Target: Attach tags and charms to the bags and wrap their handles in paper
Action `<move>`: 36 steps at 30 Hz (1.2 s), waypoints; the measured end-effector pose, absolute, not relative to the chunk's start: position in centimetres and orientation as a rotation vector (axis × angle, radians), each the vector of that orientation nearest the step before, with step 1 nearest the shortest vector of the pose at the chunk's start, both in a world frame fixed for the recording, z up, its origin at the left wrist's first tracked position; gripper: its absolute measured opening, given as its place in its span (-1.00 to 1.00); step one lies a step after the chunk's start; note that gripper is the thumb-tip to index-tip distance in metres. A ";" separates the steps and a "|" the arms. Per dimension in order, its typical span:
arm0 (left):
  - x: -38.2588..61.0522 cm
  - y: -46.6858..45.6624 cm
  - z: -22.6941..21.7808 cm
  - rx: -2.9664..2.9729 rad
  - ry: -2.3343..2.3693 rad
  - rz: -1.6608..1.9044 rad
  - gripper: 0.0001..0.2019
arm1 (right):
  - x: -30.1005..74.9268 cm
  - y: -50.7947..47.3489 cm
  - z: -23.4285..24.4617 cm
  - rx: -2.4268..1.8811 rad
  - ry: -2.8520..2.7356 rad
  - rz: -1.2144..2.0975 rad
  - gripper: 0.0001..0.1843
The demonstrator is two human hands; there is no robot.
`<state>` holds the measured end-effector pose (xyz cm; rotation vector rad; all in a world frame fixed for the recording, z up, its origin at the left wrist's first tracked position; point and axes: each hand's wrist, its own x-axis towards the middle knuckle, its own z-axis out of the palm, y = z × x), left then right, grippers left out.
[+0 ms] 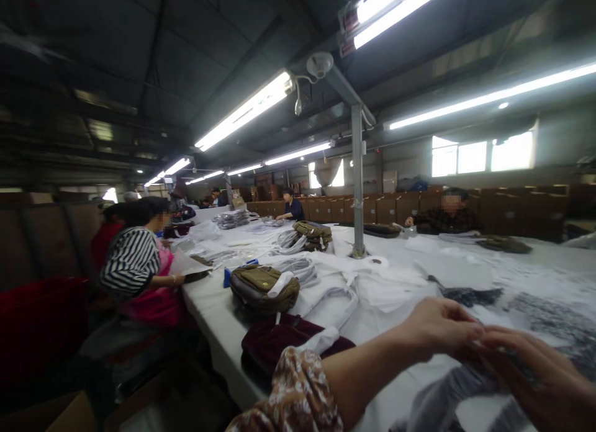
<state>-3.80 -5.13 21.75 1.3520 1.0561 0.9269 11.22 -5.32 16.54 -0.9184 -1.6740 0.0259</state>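
Observation:
My left hand [440, 328] reaches in from the lower left over the white table [209, 308], its fingers curled together at the tips. My right hand [535, 373] lies just right of it, fingers bent, the two hands touching at the fingertips. Between and under them lies a thin clear plastic bag [442, 398] with something dark inside. What the fingers pinch is blurred. My left sleeve [293, 398] has a brown floral print.
A maroon bag [274, 342] and an olive bag [263, 286] lie at the table's left edge, more olive bags [314, 232] farther back. White sheets and a metal pole [357, 184] stand mid-table. A person in a striped top [133, 261] sits left; others sit beyond.

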 end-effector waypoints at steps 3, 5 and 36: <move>-3.7 -5.1 22.2 1.676 1.190 0.986 -0.86 | 11.3 -5.4 16.6 -0.840 -1.873 0.006 -0.74; -3.7 -5.0 22.8 1.947 1.307 1.127 -0.89 | 11.1 -5.8 16.7 -0.855 -1.876 -0.058 -0.79; -8.8 -3.1 17.2 1.635 1.228 1.021 -0.52 | 13.3 -0.4 13.2 -1.353 -2.210 -0.439 -0.67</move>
